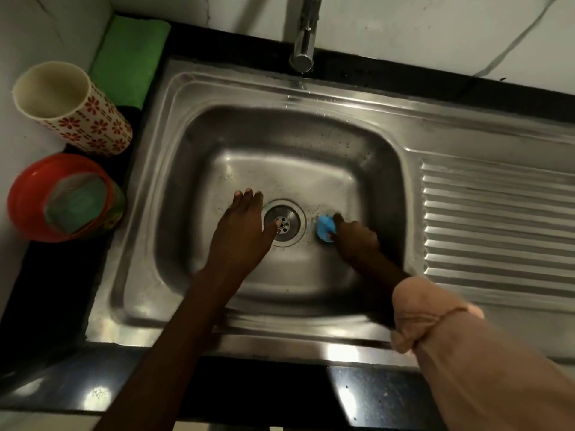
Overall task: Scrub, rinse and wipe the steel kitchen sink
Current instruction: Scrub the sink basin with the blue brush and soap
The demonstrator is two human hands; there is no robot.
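Two hands work low in the steel sink (385, 126), set into the dark worktop (46, 290).
Left hand (241, 231) lies flat with straight fingers beside the drain (282, 223), likely to steady. Right hand (357, 241) grips a blue scrubber (325, 230) on the sink floor, hiding most of it. Tap (303, 42) top is cut off.

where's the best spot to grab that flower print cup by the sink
Wrap the fingers round the side wall of the tall cream cup with red flower print, near its open rim, coming from the sink side on its right. It stands leaning, mouth up, with wall behind and the red plastic bowl close in front.
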